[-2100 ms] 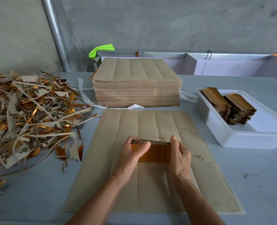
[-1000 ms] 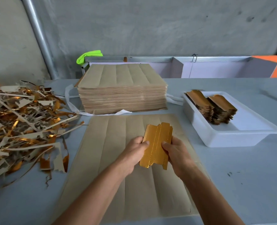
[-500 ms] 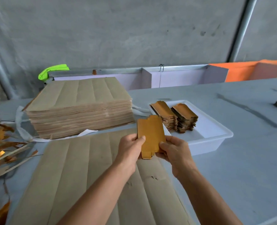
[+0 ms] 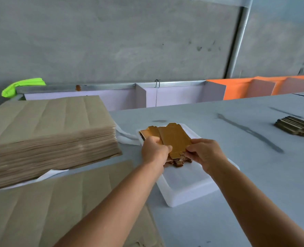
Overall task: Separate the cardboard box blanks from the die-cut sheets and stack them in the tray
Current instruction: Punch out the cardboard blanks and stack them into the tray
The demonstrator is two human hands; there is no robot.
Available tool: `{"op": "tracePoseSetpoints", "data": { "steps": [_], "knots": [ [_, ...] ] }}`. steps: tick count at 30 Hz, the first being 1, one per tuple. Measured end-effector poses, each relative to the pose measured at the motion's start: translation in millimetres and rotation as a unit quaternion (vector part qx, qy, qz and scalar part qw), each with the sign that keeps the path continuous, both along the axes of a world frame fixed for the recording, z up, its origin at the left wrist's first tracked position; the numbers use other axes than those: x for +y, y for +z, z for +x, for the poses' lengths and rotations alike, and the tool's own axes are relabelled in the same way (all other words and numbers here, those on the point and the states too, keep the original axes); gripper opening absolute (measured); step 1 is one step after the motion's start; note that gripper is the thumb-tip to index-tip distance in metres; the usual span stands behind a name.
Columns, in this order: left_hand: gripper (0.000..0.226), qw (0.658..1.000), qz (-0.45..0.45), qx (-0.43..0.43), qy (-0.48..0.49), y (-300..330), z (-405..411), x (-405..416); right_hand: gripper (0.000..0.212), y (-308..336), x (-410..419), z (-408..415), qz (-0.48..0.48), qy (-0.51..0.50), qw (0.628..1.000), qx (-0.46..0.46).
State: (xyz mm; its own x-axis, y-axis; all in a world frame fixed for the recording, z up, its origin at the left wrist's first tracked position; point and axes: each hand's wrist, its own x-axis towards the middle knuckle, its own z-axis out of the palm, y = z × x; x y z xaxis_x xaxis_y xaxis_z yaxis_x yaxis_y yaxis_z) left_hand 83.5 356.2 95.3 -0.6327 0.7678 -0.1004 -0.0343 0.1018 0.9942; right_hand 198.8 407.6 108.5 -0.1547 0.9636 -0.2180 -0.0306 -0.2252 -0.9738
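We see both hands over the white tray [image 4: 186,191], sharing one gold box blank [image 4: 176,139]. The left hand [image 4: 154,152] pinches its near left edge, and the right hand [image 4: 206,154] pinches its near right corner — fingers curled onto the card on both sides. The blank lies roughly flat, directly above the stacked blanks [image 4: 178,162] already in the tray; we cannot tell whether it touches them. A second gold stack [image 4: 145,132] peeks out at the tray's far left, behind the left hand. Left of the tray stands the tall pile of die-cut sheets [image 4: 49,132], and one loose sheet [image 4: 58,207] lies flat in front of it on the grey table [image 4: 236,220]. Far right — well apart from the tray — sits another small stack of blanks [image 4: 295,126].
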Motion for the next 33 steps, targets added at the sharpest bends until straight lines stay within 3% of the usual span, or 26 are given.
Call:
{"op": "tracePoseSetpoints", "data": {
  "steps": [3, 6, 16, 26, 29, 31, 33],
  "knots": [
    [0.031, 1.000, 0.012, -0.008, -0.003, -3, 1, 35, 0.025, 1, 33, -3, 0.034, -0.039, 0.998, -0.040],
    [0.030, 1.000, 0.015, -0.011, -0.009, -10, 2, 64, 0.026, -2, 66, -6, 0.058, -0.069, 0.993, -0.077],
    [0.036, 0.992, -0.020, 0.119, -0.024, -38, 8, 114, 0.026, -35, 117, -17, 0.132, -0.114, 0.964, -0.201],
    [0.039, 0.953, -0.043, 0.296, -0.055, -49, 13, 113, 0.029, -61, 126, -26, 0.174, -0.127, 0.937, -0.276],
    [0.019, 0.943, -0.044, 0.323, -0.059, -48, 13, 111, 0.029, -64, 126, -29, 0.190, -0.117, 0.926, -0.304],
    [0.034, 0.930, -0.061, 0.355, -0.066, -50, 13, 110, 0.027, -66, 125, -31, 0.205, -0.111, 0.915, -0.329],
    [0.016, 0.911, -0.073, 0.399, -0.076, -51, 14, 108, 0.026, -67, 125, -32, 0.219, -0.103, 0.903, -0.356]
  ]
}}
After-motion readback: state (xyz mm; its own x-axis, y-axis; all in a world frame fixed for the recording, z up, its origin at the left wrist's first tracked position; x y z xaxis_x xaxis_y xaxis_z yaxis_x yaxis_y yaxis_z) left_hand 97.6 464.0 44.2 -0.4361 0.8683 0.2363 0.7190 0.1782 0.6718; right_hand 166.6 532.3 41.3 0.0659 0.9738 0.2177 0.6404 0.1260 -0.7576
